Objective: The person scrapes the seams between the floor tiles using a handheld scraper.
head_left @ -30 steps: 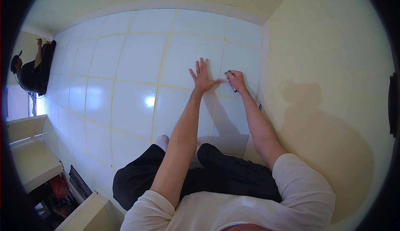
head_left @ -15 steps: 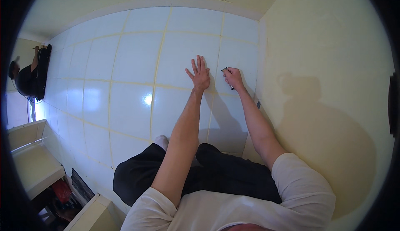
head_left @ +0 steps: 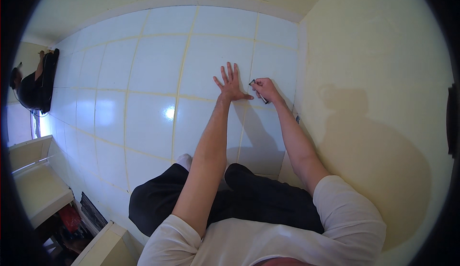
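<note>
My left hand (head_left: 231,87) lies flat on the white tiled floor (head_left: 155,64), fingers spread and thumb stretched toward the right. Close beside it, my right hand (head_left: 267,90) is closed around a small scraper (head_left: 252,82) with a short, wide head. Its head is at the tile seam between my hands, and the end of its handle sticks out below my palm. Whether the edge touches the floor, I cannot tell. Yellowish lines (head_left: 181,69) run along the seams between the tiles.
A cream wall (head_left: 373,50) rises close on my right, bearing my shadow. Another person (head_left: 33,84) in dark clothes is low by the floor at the far left. Cream furniture (head_left: 40,189) with a dark, cluttered opening stands at the lower left.
My right hand has shifted slightly left with the scraper, bringing its head nearer the seam. My left thumb has swung out to the right, toward the scraper.
</note>
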`<move>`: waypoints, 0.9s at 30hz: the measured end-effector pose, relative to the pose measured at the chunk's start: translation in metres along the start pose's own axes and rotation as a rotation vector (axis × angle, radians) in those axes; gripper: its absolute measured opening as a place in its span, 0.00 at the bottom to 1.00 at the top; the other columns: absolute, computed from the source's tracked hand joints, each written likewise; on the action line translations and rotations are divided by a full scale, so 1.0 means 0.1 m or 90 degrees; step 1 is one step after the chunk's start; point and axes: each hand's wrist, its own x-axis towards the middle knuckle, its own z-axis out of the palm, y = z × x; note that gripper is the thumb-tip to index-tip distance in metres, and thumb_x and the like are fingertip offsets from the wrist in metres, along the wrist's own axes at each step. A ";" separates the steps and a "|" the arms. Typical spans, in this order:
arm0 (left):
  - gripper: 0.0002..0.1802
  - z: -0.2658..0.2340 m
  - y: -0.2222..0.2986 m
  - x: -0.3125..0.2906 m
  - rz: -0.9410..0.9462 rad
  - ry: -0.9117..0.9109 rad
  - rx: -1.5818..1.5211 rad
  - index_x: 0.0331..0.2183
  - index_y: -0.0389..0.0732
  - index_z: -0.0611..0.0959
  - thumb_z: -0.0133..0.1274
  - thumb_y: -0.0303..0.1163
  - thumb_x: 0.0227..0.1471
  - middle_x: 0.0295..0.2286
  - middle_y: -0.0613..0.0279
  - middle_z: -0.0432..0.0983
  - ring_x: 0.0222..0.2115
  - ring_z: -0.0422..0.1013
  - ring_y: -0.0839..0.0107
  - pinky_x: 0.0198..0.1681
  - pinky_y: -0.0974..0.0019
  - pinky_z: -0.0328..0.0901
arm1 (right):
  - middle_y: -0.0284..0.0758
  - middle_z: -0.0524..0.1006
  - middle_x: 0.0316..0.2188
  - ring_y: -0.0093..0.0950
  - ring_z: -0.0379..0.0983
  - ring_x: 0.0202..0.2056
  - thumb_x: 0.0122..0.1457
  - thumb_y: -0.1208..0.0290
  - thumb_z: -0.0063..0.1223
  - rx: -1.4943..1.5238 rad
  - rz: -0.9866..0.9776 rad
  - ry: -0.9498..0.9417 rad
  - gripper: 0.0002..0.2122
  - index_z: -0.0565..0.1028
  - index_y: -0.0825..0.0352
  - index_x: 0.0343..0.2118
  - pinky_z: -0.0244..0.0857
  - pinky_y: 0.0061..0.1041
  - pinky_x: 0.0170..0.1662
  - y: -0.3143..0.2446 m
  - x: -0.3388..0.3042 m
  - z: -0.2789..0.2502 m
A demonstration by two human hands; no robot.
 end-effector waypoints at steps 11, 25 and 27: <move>0.95 -0.06 0.06 -0.02 0.033 0.000 -0.041 0.66 0.48 0.28 0.77 0.59 0.10 0.66 0.49 0.14 0.65 0.11 0.45 0.58 0.22 0.18 | 0.32 0.72 0.13 0.19 0.67 0.13 0.58 0.69 0.54 -0.007 0.019 0.048 0.11 0.74 0.70 0.23 0.59 0.25 0.17 -0.14 -0.06 -0.02; 0.96 -0.14 -0.01 -0.06 0.025 -0.049 -0.012 0.66 0.51 0.26 0.79 0.56 0.09 0.65 0.46 0.11 0.65 0.11 0.43 0.58 0.21 0.21 | 0.32 0.71 0.12 0.20 0.62 0.10 0.58 0.66 0.56 -0.171 0.163 -0.050 0.13 0.75 0.70 0.22 0.55 0.25 0.13 -0.58 -0.19 -0.07; 0.96 -0.16 0.03 -0.05 0.027 -0.052 -0.016 0.66 0.51 0.26 0.79 0.55 0.09 0.65 0.46 0.11 0.65 0.11 0.43 0.58 0.21 0.21 | 0.32 0.71 0.13 0.20 0.63 0.11 0.58 0.66 0.56 -0.149 0.135 -0.043 0.13 0.75 0.69 0.22 0.55 0.25 0.13 -0.56 -0.19 -0.10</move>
